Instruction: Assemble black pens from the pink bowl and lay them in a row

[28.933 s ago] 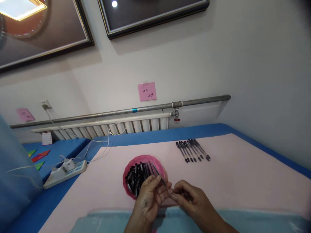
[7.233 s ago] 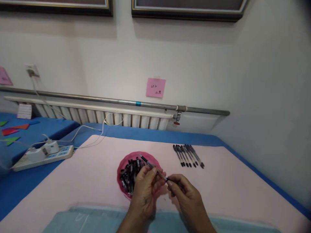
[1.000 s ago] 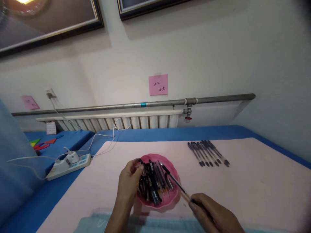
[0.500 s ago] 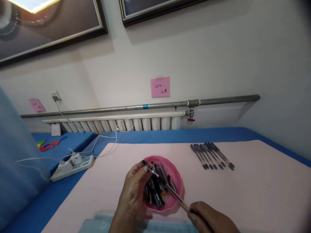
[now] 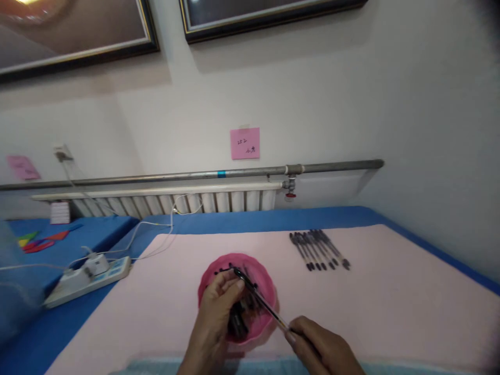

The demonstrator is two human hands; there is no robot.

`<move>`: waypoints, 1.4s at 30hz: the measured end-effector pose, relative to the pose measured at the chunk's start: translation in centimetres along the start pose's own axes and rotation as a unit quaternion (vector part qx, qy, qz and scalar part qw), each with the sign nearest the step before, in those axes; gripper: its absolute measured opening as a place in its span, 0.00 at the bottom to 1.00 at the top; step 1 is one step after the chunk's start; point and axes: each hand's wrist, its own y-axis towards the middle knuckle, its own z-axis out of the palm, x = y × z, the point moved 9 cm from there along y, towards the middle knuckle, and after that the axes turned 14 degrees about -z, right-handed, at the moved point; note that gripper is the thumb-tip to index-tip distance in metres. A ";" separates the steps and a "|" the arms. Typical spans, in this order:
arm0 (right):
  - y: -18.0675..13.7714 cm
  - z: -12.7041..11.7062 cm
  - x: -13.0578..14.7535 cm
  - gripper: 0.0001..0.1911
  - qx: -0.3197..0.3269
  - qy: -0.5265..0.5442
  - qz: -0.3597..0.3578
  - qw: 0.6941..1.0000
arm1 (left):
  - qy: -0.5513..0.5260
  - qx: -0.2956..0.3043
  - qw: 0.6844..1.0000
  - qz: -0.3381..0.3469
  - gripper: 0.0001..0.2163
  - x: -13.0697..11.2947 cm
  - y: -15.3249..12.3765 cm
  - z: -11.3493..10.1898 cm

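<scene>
Over the pink bowl (image 5: 269, 323), my left hand (image 5: 214, 315) pinches the black cap end of a pen. Fingers of my right hand (image 5: 322, 344) are closed on the rear end of that same pen (image 5: 269, 308), whose clear barrel slants down to the right between the hands. Cap and barrel lie in one line and appear joined. Inside the bowl are several black caps and pen parts (image 5: 237, 322), partly covered by my left hand. To the right, several capped pens (image 5: 318, 250) lie side by side in a slanted row.
Pink paper (image 5: 390, 302) covers the blue table (image 5: 219, 223). A white power strip (image 5: 88, 281) with plugs and cables is at the left. Coloured flat pieces (image 5: 42, 244) rest on another blue surface. Behind stand a white radiator (image 5: 219, 200) and a pipe (image 5: 250, 172).
The cap in my left hand and the barrel in my right hand have come together into one line. The camera view has shifted, so the surroundings appear further left.
</scene>
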 end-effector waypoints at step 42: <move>2.8 -9.0 -3.4 0.14 -0.175 -0.206 -0.025 0.963 | 0.185 -0.209 0.949 0.149 0.11 -6.9 -0.3 -8.4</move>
